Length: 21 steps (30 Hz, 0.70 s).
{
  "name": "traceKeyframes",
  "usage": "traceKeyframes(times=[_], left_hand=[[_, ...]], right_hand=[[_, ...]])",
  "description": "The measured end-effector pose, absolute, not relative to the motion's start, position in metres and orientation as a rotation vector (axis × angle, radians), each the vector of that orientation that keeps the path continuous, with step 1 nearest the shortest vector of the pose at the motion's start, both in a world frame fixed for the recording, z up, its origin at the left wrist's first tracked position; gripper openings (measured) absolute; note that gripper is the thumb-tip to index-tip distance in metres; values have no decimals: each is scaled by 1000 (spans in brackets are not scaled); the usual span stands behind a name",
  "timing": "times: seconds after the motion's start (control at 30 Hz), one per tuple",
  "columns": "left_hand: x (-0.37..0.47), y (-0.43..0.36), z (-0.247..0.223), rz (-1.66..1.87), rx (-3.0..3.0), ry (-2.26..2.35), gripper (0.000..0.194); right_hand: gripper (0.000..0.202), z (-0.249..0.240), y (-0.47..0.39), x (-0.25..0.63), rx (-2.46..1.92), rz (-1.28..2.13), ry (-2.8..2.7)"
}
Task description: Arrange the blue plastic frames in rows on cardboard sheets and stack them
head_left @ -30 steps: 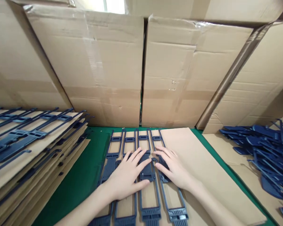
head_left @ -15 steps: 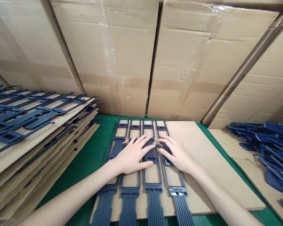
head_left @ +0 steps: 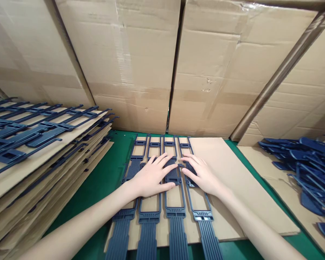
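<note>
Two hands lie over a row of dark blue plastic frames (head_left: 176,212) on a cardboard sheet (head_left: 233,180).
The left hand (head_left: 153,177) is spread wide, palm down, across the middle frames, its thumb pointing toward the right hand (head_left: 202,174), which is also open, fingers apart and slightly bent, over the rightmost frame. Neither hand grips anything. The frames run lengthwise side by side, their ribbed ends reaching past the sheet's near edge, closer than the hands. Beneath is a green counter (head_left: 97,184). Left of the hands rises a stack of cardboard sheets (head_left: 70,164) layered with more blue parts; well to their right lies a jumbled pile of blue parts (head_left: 311,155) on cardboard. Large cardboard boxes (head_left: 135,72) stand beyond the hands.
</note>
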<state>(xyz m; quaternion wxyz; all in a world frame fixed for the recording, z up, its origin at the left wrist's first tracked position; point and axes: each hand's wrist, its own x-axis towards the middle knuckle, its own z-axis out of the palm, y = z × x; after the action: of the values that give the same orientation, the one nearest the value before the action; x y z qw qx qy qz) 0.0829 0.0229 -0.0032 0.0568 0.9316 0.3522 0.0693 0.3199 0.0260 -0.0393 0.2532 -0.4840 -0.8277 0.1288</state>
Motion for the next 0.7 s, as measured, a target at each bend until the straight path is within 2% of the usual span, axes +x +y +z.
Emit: traceKeyframes(times=[0.6, 0.7], left_hand=[[82, 22, -3, 192, 2818, 1074, 60], [82, 23, -2, 184, 2825, 1074, 60]], right_hand=[[39, -41, 26, 320, -1327, 360, -2251], [43, -35, 26, 322, -1323, 480, -2263]])
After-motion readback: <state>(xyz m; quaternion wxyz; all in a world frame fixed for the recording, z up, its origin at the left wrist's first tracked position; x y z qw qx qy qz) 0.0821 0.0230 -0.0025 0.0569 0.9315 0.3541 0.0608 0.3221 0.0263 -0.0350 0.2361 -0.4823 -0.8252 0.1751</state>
